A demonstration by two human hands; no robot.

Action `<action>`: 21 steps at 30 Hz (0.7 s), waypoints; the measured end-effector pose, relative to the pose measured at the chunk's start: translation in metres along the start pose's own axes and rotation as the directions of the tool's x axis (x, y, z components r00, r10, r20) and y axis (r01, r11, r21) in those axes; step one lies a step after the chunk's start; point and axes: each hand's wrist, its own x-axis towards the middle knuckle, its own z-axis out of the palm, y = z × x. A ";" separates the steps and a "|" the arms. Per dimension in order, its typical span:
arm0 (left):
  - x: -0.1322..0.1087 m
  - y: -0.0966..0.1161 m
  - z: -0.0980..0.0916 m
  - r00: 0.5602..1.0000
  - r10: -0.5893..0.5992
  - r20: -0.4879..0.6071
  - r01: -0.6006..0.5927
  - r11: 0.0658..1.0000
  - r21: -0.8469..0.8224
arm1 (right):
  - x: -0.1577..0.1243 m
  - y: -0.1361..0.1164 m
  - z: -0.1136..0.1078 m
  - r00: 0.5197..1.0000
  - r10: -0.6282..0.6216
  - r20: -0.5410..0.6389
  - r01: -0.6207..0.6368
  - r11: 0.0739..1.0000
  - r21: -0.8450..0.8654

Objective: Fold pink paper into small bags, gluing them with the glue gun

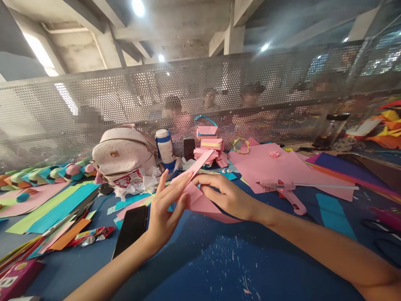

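Both my hands work on a folded piece of pink paper (pixel 200 202) just above the blue table (pixel 216 267). My left hand (pixel 166 207) holds its near left side, fingers stretched along the fold and pinching the edge. My right hand (pixel 227 196) lies on top of the paper, fingers curled and pressing it. A narrow pink flap (pixel 203 161) sticks up and away from between the fingertips.
A black phone (pixel 130 230) lies left of my left hand. Behind are a pink backpack (pixel 122 154), a white bottle (pixel 165 147), stacked pink paper boxes (pixel 209 148), large pink sheets (pixel 282 167) and a pink glue gun (pixel 286 193). Coloured paper strips (pixel 53 207) cover the left. People sit beyond a perforated metal screen (pixel 125 100).
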 end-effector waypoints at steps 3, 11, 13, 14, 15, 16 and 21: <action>-0.001 0.001 0.000 1.000 -0.009 0.026 0.010 0.999 -0.035 | 0.001 0.001 -0.003 1.000 0.025 -0.012 -0.025 0.998 -0.063; -0.004 0.011 0.001 0.998 0.020 0.064 -0.017 0.998 -0.061 | -0.005 0.009 0.001 0.897 -0.343 -0.278 0.169 0.848 -0.502; -0.003 0.013 0.001 0.997 0.001 0.083 0.005 0.998 -0.070 | -0.006 0.008 0.000 0.837 -0.459 -0.297 0.163 0.727 -0.667; -0.003 0.013 0.001 0.995 -0.007 0.095 0.013 0.997 -0.071 | -0.006 0.007 0.000 0.818 -0.498 -0.289 0.148 0.667 -0.730; -0.003 0.012 0.001 0.995 -0.009 0.101 0.016 0.997 -0.071 | -0.006 0.007 -0.001 0.808 -0.524 -0.269 0.140 0.614 -0.777; -0.003 0.012 0.002 0.995 -0.007 0.101 0.014 0.997 -0.072 | -0.006 0.006 -0.002 0.806 -0.539 -0.243 0.140 0.574 -0.807; -0.004 0.007 0.002 0.992 -0.042 0.115 0.054 0.994 -0.100 | -0.003 0.005 -0.005 0.807 -0.572 -0.147 0.224 0.526 -0.820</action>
